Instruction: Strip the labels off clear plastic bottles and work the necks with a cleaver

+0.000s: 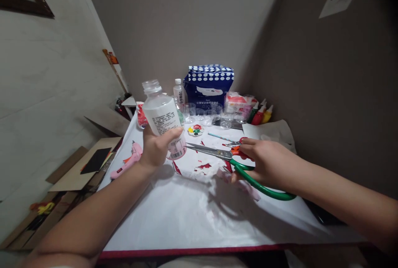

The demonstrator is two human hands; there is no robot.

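We grip the uncapped plastic bottle (163,119) upright in our left hand (155,150) while our right hand (267,161) closes on the green-handled scissors (236,164), blades kept pointing away.

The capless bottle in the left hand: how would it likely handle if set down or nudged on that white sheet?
The bottle looks like thin translucent plastic, so probably light and a bit squeezable under the left hand. It is tall and narrow, so a nudge could tip it, and on its side it would likely roll. With no cap on, any contents might spill; how full it is I cannot tell.

One head-worn camera looks forward and down, close over the white table (199,222) toward the corner walls.
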